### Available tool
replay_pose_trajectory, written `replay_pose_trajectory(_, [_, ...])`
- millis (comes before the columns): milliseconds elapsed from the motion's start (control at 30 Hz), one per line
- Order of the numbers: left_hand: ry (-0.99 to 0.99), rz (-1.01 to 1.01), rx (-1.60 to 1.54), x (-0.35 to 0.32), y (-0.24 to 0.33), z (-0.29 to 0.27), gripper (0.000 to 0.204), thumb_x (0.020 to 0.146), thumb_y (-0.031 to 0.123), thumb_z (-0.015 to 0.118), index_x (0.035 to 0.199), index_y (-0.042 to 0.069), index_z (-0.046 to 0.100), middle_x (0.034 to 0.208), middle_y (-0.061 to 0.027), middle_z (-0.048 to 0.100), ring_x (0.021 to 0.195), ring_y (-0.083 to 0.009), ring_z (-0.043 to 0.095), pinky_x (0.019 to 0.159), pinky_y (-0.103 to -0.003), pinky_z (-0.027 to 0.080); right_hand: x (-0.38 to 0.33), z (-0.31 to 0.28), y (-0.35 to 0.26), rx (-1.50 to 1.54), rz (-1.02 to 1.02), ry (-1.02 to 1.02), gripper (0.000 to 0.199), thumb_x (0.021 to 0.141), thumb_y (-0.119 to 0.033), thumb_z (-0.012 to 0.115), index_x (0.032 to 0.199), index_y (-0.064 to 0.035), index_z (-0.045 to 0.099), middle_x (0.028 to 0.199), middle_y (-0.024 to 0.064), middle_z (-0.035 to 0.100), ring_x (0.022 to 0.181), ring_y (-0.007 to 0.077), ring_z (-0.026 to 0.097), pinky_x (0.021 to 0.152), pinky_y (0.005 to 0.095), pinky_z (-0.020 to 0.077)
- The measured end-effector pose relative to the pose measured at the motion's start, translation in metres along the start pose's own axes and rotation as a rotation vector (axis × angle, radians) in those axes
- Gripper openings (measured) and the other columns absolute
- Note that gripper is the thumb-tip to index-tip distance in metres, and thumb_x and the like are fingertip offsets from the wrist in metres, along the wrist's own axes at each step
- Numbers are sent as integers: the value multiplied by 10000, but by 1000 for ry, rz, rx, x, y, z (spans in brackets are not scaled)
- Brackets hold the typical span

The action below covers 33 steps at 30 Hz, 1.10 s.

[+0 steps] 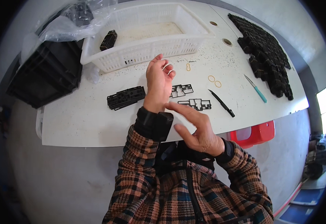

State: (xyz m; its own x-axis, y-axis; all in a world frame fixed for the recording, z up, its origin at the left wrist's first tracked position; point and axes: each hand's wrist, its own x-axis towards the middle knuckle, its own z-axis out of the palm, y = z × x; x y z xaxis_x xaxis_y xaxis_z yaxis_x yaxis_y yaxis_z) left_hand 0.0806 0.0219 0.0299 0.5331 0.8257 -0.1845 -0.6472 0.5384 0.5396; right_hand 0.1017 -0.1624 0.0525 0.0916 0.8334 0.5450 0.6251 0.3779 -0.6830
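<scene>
My left hand is raised over the table with its fingers loosely bent and apart, holding nothing. A black device on a strap sits round my left wrist. My right hand is open, its index finger stretched out to the left wrist just above that device; the thumb points toward the device's side. Left of my left wrist lies a stack of black plastic frames. Two more thin black frames, an upper one partly behind my hand and a lower one, lie to its right.
A black pen, a teal-handled knife and rubber bands lie rightward. Bundled black parts cover the far right. A white basket holds one black bundle. Left stands a black crate; a red stool is below.
</scene>
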Motion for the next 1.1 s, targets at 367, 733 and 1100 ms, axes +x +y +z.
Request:
replay_pose_trajectory(367, [-271,11,975,-77,44,-61,188,921,96,565,1093,21,569,891,-7,581,671,-67,486,595,-199,399,-71,-81,48,-239,661,-27,199,855,-82,656,1037,-8,689,782,98,658,598,141,580,561,254,461])
replay_pose_trajectory(733, [-745,407,1767,-64,-16,-42,351,775,-6,686,1110,-1,583,948,-79,551,781,-167,521,696,-265,454,-42,-83,95,-539,513,-170,390,792,-127,730,1157,-43,624,1061,133,565,904,290,619,784,358,505])
replay_pose_trajectory(1100, [-727,330,1961,-70,-19,-37,402,729,50,757,1075,12,555,986,-123,521,918,-306,551,788,-368,464,-42,-84,101,-405,457,-297,433,757,-158,760,1142,-22,614,1066,129,544,965,291,596,821,360,495])
